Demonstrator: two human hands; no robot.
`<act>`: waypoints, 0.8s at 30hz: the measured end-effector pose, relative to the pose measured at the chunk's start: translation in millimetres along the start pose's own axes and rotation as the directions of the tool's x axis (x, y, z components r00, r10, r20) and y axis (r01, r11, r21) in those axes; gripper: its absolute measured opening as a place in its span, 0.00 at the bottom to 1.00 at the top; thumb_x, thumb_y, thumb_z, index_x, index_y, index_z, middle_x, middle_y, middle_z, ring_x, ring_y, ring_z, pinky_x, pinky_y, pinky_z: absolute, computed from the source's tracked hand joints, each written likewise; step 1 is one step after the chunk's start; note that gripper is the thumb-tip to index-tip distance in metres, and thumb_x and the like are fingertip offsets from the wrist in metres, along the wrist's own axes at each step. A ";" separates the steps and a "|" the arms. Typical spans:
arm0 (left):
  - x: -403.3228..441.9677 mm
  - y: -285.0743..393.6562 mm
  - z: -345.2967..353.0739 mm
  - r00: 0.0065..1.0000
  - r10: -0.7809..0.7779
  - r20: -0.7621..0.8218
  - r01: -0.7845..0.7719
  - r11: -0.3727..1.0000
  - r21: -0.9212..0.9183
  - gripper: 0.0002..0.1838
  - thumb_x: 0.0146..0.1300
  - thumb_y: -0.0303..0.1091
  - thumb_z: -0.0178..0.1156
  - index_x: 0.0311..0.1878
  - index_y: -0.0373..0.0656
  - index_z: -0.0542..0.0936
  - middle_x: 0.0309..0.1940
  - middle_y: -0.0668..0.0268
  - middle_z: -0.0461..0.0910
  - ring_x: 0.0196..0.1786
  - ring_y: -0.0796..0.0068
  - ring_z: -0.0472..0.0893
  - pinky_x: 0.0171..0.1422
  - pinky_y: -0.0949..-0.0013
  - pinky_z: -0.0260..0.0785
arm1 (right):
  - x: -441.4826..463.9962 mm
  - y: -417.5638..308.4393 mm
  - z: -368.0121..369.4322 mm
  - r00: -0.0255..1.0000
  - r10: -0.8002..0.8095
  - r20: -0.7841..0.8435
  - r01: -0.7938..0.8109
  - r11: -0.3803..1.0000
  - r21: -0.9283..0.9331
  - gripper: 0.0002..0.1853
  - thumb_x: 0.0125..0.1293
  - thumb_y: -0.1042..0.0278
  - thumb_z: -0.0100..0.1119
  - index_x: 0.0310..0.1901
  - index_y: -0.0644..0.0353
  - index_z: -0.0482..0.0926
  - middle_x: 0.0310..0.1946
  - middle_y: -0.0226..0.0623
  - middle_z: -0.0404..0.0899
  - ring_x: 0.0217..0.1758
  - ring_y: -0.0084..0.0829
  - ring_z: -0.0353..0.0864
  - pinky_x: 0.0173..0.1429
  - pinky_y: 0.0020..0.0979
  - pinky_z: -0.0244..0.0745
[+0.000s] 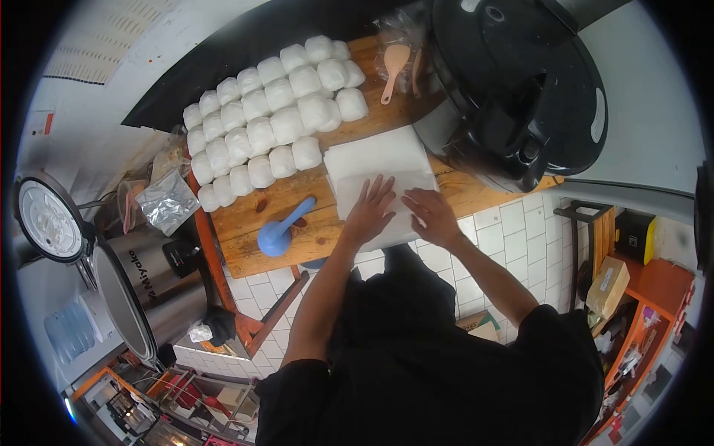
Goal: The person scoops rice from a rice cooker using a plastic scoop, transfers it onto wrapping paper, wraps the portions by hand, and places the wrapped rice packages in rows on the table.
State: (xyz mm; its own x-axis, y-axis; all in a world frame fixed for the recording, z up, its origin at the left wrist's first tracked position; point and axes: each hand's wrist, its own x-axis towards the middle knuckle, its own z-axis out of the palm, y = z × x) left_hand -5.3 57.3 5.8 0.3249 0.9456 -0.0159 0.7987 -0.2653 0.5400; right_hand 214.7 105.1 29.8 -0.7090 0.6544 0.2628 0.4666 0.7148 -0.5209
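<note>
A stack of white paper sheets (375,160) lies at the front edge of the wooden table (242,241). My left hand (370,210) rests on the paper with its fingers spread. On the right side of the sheets is my right hand (433,215), its fingers bent and partly apart, touching the paper near its edge. Several white wrapped round bundles (260,134) sit in rows to the left of the paper. A blue scoop (275,238) lies on the wood left of my left hand.
A large black-lidded cooker (520,82) stands at the right end of the table. A pink paddle (396,63) lies by clear plastic behind the paper. An open steel Miyako pot (156,286) is at the left. An orange shelf (643,327) stands at far right.
</note>
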 end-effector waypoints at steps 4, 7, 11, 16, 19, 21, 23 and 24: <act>-43.1 -25.8 17.8 0.999 -0.037 -0.032 0.042 0.981 0.190 0.27 0.67 0.36 0.59 0.68 0.42 0.69 0.76 0.62 0.62 0.80 0.59 0.56 0.83 0.48 0.44 | -25.8 29.4 45.3 0.999 -0.023 0.046 0.030 0.988 -0.150 0.22 0.61 0.69 0.62 0.58 0.56 0.78 0.61 0.37 0.76 0.65 0.36 0.75 0.68 0.40 0.68; -61.4 -53.8 15.4 0.994 -0.069 -0.083 0.091 0.949 0.300 0.28 0.64 0.36 0.61 0.68 0.46 0.71 0.73 0.64 0.65 0.77 0.61 0.60 0.81 0.48 0.48 | -21.2 48.1 56.6 0.997 0.021 0.076 -0.016 0.997 -0.076 0.18 0.62 0.67 0.62 0.54 0.55 0.79 0.55 0.36 0.78 0.60 0.37 0.77 0.64 0.41 0.69; -22.8 -70.7 3.7 0.933 -0.328 0.147 0.318 0.944 0.090 0.22 0.56 0.30 0.65 0.56 0.46 0.80 0.65 0.64 0.74 0.65 0.61 0.72 0.69 0.51 0.61 | 23.1 35.9 54.0 0.943 0.231 0.239 -0.181 0.960 -0.212 0.15 0.58 0.68 0.66 0.48 0.53 0.81 0.46 0.36 0.78 0.53 0.39 0.78 0.60 0.42 0.68; 30.9 -59.8 12.0 0.848 -0.245 -0.470 0.318 0.944 0.082 0.17 0.49 0.25 0.64 0.45 0.46 0.81 0.50 0.63 0.78 0.53 0.59 0.78 0.59 0.53 0.66 | 74.7 39.5 42.8 0.944 0.329 0.014 -0.300 0.877 -0.376 0.16 0.51 0.68 0.72 0.43 0.52 0.80 0.41 0.35 0.77 0.51 0.40 0.77 0.57 0.42 0.66; 29.4 -61.2 9.8 0.902 -0.325 -0.285 0.340 0.941 0.001 0.16 0.49 0.24 0.63 0.44 0.46 0.79 0.44 0.62 0.77 0.52 0.58 0.77 0.53 0.53 0.71 | 82.0 54.7 48.2 0.819 0.344 0.458 -0.206 0.923 -0.324 0.21 0.49 0.69 0.70 0.48 0.52 0.80 0.42 0.35 0.76 0.51 0.40 0.75 0.54 0.41 0.66; 21.8 -61.1 11.5 0.905 -0.400 -0.148 0.389 0.916 -0.097 0.17 0.49 0.23 0.63 0.45 0.47 0.79 0.41 0.61 0.76 0.52 0.57 0.77 0.49 0.53 0.73 | 56.6 53.0 49.5 0.917 0.212 0.337 -0.113 0.950 -0.292 0.20 0.51 0.70 0.68 0.48 0.53 0.79 0.41 0.36 0.75 0.49 0.40 0.75 0.54 0.40 0.66; 3.0 -53.8 17.3 0.896 -0.308 -0.320 0.316 0.948 -0.031 0.16 0.53 0.23 0.61 0.46 0.46 0.78 0.43 0.61 0.75 0.52 0.56 0.76 0.44 0.54 0.76 | 32.6 41.2 50.6 0.976 0.074 0.203 -0.018 0.964 -0.266 0.19 0.52 0.70 0.66 0.48 0.54 0.79 0.40 0.37 0.75 0.46 0.40 0.74 0.54 0.39 0.67; -7.1 -51.1 22.5 0.896 -0.312 -0.315 0.319 0.947 -0.030 0.16 0.53 0.23 0.61 0.46 0.46 0.78 0.43 0.61 0.75 0.52 0.56 0.76 0.44 0.54 0.76 | 22.4 32.8 51.5 0.989 0.032 0.143 0.017 0.944 -0.329 0.14 0.55 0.71 0.63 0.45 0.56 0.78 0.38 0.37 0.75 0.44 0.40 0.74 0.53 0.38 0.67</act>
State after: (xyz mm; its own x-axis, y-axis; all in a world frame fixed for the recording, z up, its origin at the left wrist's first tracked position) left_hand -37.0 59.9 -40.6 -0.1176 0.9896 0.0827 0.8452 0.0560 0.5316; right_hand 186.9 130.6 -23.2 -0.7617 0.6353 0.1273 0.6029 0.7669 -0.2199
